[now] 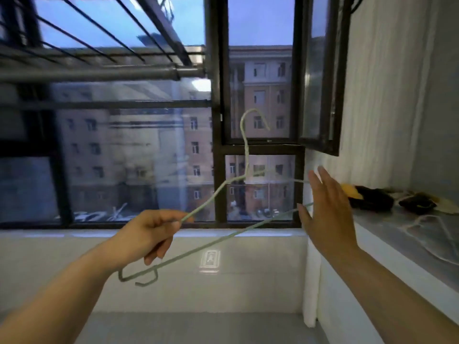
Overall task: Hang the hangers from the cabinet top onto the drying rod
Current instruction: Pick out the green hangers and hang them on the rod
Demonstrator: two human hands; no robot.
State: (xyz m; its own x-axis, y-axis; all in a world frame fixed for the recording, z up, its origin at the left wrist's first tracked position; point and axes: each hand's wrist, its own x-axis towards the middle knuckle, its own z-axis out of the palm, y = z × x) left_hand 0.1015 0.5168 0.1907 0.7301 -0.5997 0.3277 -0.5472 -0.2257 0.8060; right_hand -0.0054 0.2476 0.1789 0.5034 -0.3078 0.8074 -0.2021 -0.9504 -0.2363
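Hanger (pixel 246 155) hangs in mid-air, below and right of the drying rod (pixel 87 74), hook upward for lifting on. My left grip (pixel 149 234) pinches one shoulder wire, so it tilts. My right grip (pixel 327 212), fingers straight, seems to steady the far end, near the counter (pixel 397 232).

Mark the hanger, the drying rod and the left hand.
hanger (pixel 211 245): head view, lower bar.
drying rod (pixel 87 74): head view, middle of the grey tube.
left hand (pixel 151 234): head view, middle of the hand.

The hanger (pixel 233 235) ends hidden behind the right hand (pixel 330 214); blurred cabinet-top items (pixel 372 197), perhaps cloths.
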